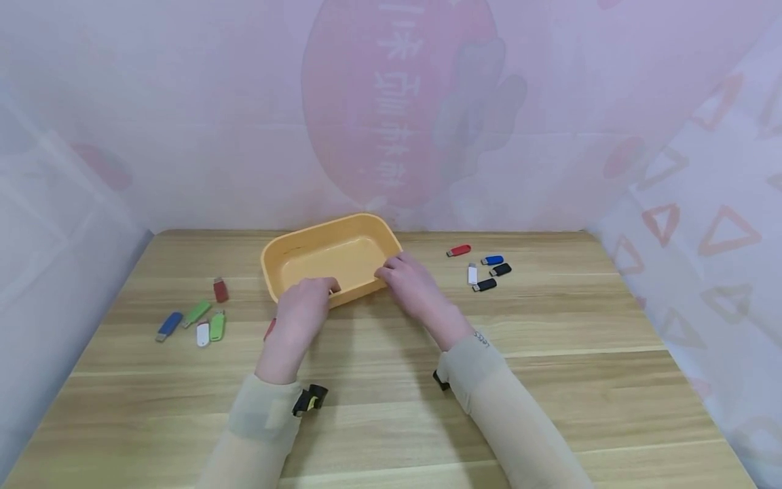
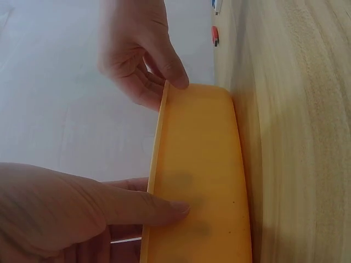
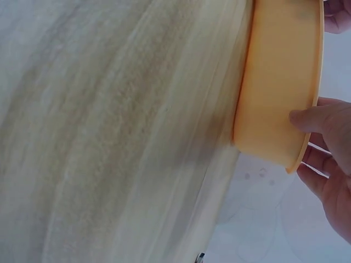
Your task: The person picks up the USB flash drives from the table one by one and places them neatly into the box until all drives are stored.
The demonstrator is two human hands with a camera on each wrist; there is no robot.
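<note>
Orange tray (image 1: 287, 252) between both hands

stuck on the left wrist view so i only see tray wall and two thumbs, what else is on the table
Observer: Two groups of USB sticks. Five lie left of the yellow tray: a blue stick among them.
Operator: and the other side
Observer: Five more to the right, including a red stick.
Operator: anything in the tray
Observer: Nothing visible inside. The left hand and right hand both grip its near rim.
</note>
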